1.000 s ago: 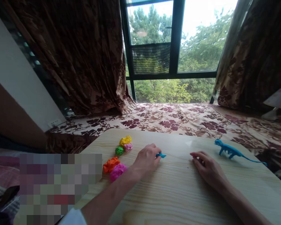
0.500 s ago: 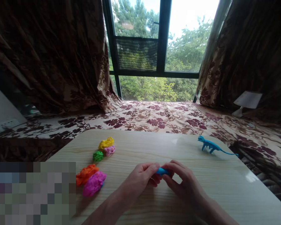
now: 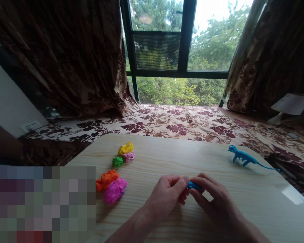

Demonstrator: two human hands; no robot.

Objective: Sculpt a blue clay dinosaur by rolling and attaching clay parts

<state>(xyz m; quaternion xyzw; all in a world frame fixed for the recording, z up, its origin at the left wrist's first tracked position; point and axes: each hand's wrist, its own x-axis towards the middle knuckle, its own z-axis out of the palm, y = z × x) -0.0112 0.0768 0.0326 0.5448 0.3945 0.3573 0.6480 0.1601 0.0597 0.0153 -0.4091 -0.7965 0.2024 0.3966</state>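
A small piece of blue modelling clay (image 3: 194, 186) is pinched between my two hands, low over the table. My left hand (image 3: 171, 190) has thumb and fingers closed on its left end. On its right end, my right hand (image 3: 212, 194) grips with thumb and forefinger, its fingers partly covering the piece. At the table's right side stands a blue clay animal figure (image 3: 245, 157) with legs and a long thin tail reaching toward the edge.
Left on the pale wooden table (image 3: 167, 152) lie clay lumps: yellow (image 3: 126, 148), light pink (image 3: 129, 156), green (image 3: 118, 162), orange (image 3: 107, 180) and magenta (image 3: 116, 190), with a bit of blue beside the magenta. Beyond are a flower-patterned cloth (image 3: 177, 125) and a lamp (image 3: 290, 104).
The whole view has swung left, so the table and everything on it appear farther right. My hands keep hold of the blue clay, which now looks slightly turned.
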